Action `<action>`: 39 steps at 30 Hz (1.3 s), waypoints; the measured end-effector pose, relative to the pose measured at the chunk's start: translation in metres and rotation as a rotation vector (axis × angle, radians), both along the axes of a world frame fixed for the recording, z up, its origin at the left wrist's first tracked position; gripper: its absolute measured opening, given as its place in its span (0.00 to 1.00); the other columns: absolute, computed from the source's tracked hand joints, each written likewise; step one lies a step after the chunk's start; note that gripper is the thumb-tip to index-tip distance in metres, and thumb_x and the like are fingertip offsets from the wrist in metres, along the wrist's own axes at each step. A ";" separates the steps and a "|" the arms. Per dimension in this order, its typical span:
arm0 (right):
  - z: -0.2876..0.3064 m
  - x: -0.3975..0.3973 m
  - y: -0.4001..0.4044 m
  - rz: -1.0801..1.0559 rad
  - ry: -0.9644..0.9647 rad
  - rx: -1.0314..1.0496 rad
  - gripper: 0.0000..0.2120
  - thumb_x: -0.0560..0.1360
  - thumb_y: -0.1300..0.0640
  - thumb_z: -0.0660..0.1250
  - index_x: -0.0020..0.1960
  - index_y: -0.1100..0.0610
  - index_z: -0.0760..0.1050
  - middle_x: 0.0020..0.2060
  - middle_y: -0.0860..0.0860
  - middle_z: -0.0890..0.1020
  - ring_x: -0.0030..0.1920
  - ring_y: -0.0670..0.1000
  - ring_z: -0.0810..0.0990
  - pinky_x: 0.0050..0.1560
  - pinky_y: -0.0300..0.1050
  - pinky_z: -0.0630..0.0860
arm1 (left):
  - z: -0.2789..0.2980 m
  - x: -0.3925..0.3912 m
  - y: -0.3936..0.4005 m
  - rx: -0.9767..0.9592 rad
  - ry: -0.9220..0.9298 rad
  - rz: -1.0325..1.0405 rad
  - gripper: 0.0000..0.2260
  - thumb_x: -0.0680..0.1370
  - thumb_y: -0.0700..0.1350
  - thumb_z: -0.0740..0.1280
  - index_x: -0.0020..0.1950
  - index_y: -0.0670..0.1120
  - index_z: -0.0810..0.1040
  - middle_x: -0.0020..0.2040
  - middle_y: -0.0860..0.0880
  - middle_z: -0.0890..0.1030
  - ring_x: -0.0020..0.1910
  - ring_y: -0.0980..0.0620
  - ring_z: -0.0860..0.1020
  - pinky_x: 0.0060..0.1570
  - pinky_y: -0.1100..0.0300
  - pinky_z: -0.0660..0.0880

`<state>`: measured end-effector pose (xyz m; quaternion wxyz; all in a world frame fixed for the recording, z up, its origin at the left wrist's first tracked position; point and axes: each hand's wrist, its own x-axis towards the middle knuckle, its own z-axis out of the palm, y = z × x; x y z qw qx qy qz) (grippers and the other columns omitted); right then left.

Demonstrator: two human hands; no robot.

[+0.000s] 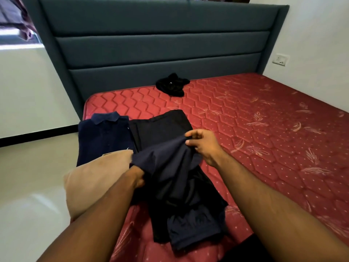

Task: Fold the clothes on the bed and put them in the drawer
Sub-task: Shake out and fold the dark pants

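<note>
At the near left corner of the bed (264, 118), read from left to right: a tan pillow (94, 182) overhangs the mattress edge, and a folded navy collared shirt (103, 135) lies flat just beyond it, with folded dark trousers (156, 127) touching its right side. Nearer the camera, the left hand (137, 176) is half buried in the left edge of a navy garment (170, 167); its fingers appear to be closed on the cloth, though the fabric hides them. To the right, the right hand (203, 144) pinches the upper edge between thumb and curled fingers. The garment is raised at that top edge, between the two hands, while its lower part slumps in bunched folds on the mattress toward the viewer. Far back, by the headboard (160, 44), a crumpled black garment (172, 85) lies well apart and unfolded. No drawer is visible.

Risks, as judged: the bunched lower part may crease into the fold unless shaken flat; sweeping the cloth leftward could disturb the folded pieces or nudge the pillow off the edge.
</note>
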<state>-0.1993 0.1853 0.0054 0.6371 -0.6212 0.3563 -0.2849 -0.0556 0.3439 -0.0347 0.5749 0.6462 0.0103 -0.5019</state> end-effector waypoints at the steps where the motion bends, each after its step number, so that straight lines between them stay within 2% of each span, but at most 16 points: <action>1: -0.011 0.000 -0.011 -0.080 -0.009 0.021 0.17 0.70 0.75 0.68 0.46 0.54 0.74 0.34 0.50 0.75 0.33 0.47 0.73 0.34 0.40 0.70 | 0.001 0.003 -0.008 -0.036 0.019 -0.001 0.18 0.85 0.46 0.53 0.47 0.36 0.75 0.45 0.41 0.76 0.44 0.43 0.75 0.51 0.51 0.72; 5: -0.060 -0.003 -0.031 -0.201 0.099 0.315 0.12 0.72 0.71 0.69 0.44 0.55 0.72 0.37 0.55 0.78 0.33 0.52 0.74 0.35 0.44 0.70 | 0.002 0.019 -0.031 -0.287 0.116 0.042 0.19 0.83 0.52 0.56 0.53 0.41 0.82 0.46 0.43 0.84 0.40 0.48 0.84 0.42 0.56 0.80; 7: -0.093 0.002 -0.033 -0.201 0.278 0.353 0.03 0.75 0.67 0.66 0.45 0.60 0.76 0.43 0.60 0.78 0.38 0.55 0.77 0.39 0.48 0.74 | -0.002 0.020 -0.042 -0.390 0.181 0.007 0.26 0.80 0.62 0.57 0.61 0.42 0.80 0.54 0.42 0.83 0.51 0.45 0.83 0.55 0.51 0.76; 9: -0.115 0.009 -0.027 -0.233 0.413 0.365 0.11 0.77 0.61 0.64 0.57 0.66 0.75 0.52 0.59 0.80 0.51 0.56 0.79 0.53 0.55 0.78 | -0.011 0.017 -0.050 -0.417 0.196 -0.128 0.32 0.75 0.67 0.58 0.64 0.42 0.78 0.60 0.42 0.82 0.60 0.43 0.79 0.62 0.47 0.72; 12: -0.119 0.012 -0.010 -0.133 0.364 0.684 0.17 0.80 0.49 0.61 0.61 0.60 0.76 0.55 0.57 0.82 0.53 0.57 0.80 0.51 0.52 0.78 | -0.009 0.004 -0.057 -0.399 0.050 -0.275 0.14 0.72 0.47 0.72 0.56 0.43 0.81 0.53 0.43 0.84 0.54 0.45 0.81 0.52 0.53 0.77; 15: -0.104 0.002 -0.006 -0.033 0.210 0.877 0.13 0.78 0.50 0.65 0.55 0.57 0.80 0.49 0.55 0.84 0.46 0.55 0.83 0.43 0.49 0.81 | 0.008 -0.002 -0.065 -0.501 0.042 -0.268 0.13 0.66 0.39 0.70 0.50 0.45 0.83 0.47 0.43 0.84 0.46 0.46 0.82 0.46 0.55 0.79; 18: -0.067 -0.003 -0.011 -0.008 0.003 0.750 0.08 0.78 0.61 0.63 0.52 0.58 0.80 0.44 0.55 0.85 0.41 0.54 0.84 0.42 0.48 0.82 | 0.044 -0.002 -0.072 -0.573 -0.036 -0.298 0.17 0.63 0.37 0.69 0.52 0.44 0.81 0.45 0.43 0.83 0.44 0.45 0.82 0.43 0.55 0.80; 20: -0.036 -0.008 -0.021 -0.108 -0.246 0.668 0.12 0.78 0.65 0.61 0.60 0.60 0.76 0.46 0.56 0.85 0.43 0.54 0.84 0.45 0.48 0.82 | 0.077 -0.005 -0.074 -0.654 -0.074 -0.338 0.17 0.65 0.37 0.68 0.53 0.44 0.80 0.44 0.43 0.83 0.44 0.45 0.82 0.42 0.56 0.80; 24: 0.031 -0.004 0.000 -0.028 -0.243 0.546 0.29 0.71 0.45 0.73 0.66 0.59 0.75 0.61 0.58 0.79 0.60 0.56 0.79 0.66 0.55 0.72 | 0.142 -0.021 -0.076 -0.882 -0.121 -0.482 0.16 0.70 0.36 0.68 0.58 0.42 0.76 0.50 0.44 0.83 0.48 0.47 0.83 0.49 0.54 0.80; 27: 0.091 -0.002 0.026 0.025 -0.491 0.262 0.18 0.81 0.52 0.57 0.64 0.63 0.75 0.50 0.57 0.84 0.40 0.51 0.81 0.44 0.48 0.81 | 0.176 -0.038 -0.079 -0.857 -0.286 -0.495 0.12 0.74 0.34 0.70 0.57 0.42 0.77 0.52 0.44 0.83 0.50 0.49 0.82 0.54 0.54 0.80; 28: 0.113 -0.005 0.034 -0.028 -0.384 0.182 0.18 0.82 0.59 0.52 0.57 0.64 0.78 0.42 0.55 0.84 0.34 0.49 0.79 0.36 0.43 0.79 | 0.187 -0.041 -0.080 -0.808 -0.387 -0.483 0.11 0.74 0.35 0.70 0.55 0.42 0.78 0.51 0.44 0.83 0.49 0.49 0.83 0.54 0.54 0.79; 29: 0.126 -0.012 0.035 0.153 -0.374 0.155 0.19 0.81 0.61 0.53 0.47 0.62 0.82 0.36 0.54 0.82 0.31 0.48 0.78 0.32 0.39 0.77 | 0.198 -0.043 -0.077 -0.761 -0.488 -0.451 0.09 0.74 0.34 0.70 0.54 0.42 0.79 0.50 0.44 0.84 0.48 0.49 0.83 0.53 0.53 0.79; 30: 0.134 -0.022 0.038 0.311 -0.512 0.208 0.17 0.79 0.61 0.56 0.42 0.60 0.83 0.35 0.54 0.82 0.32 0.48 0.80 0.32 0.38 0.78 | 0.208 -0.042 -0.074 -0.730 -0.552 -0.401 0.08 0.74 0.34 0.71 0.52 0.41 0.80 0.48 0.44 0.84 0.46 0.49 0.83 0.52 0.54 0.79; 32: 0.141 -0.047 -0.002 0.140 -0.624 0.291 0.09 0.74 0.60 0.64 0.51 0.59 0.81 0.39 0.56 0.83 0.38 0.51 0.83 0.38 0.42 0.81 | 0.229 -0.040 -0.065 -0.716 -0.564 -0.354 0.05 0.74 0.35 0.70 0.49 0.41 0.81 0.45 0.44 0.84 0.43 0.49 0.83 0.50 0.56 0.80; 34: 0.161 -0.051 -0.003 0.010 -0.624 0.211 0.15 0.73 0.61 0.66 0.60 0.59 0.74 0.43 0.57 0.83 0.41 0.53 0.83 0.43 0.47 0.82 | 0.252 -0.037 -0.052 -0.744 -0.438 -0.394 0.05 0.74 0.39 0.70 0.49 0.41 0.81 0.44 0.44 0.84 0.41 0.49 0.83 0.50 0.56 0.81; 39: 0.232 -0.067 0.002 -0.043 -0.676 0.020 0.11 0.74 0.68 0.67 0.56 0.62 0.77 0.45 0.58 0.84 0.43 0.56 0.84 0.43 0.51 0.81 | 0.297 -0.036 -0.023 -0.813 -0.306 -0.413 0.11 0.70 0.46 0.71 0.49 0.43 0.82 0.42 0.45 0.85 0.40 0.50 0.84 0.44 0.55 0.82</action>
